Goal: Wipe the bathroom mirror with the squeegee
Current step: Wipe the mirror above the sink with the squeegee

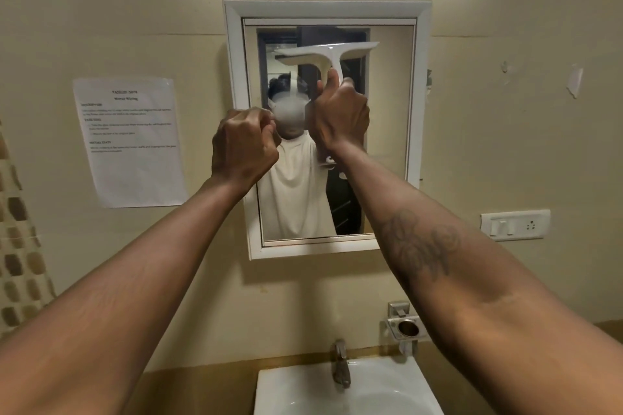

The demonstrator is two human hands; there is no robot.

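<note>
Fingers of the right hand (340, 114) grasp the squeegee (328, 54), the left hand (244, 145) clenched empty; the blade above them could tilt and streak the mirror (387, 145).

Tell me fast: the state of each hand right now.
Left hand: closed, fingers curled into a fist, nothing visible in it.
Right hand: closed, holding the squeegee by its handle.

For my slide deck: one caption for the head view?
Right hand holds a white squeegee up at the framed mirror; left hand curled, empty.
</note>
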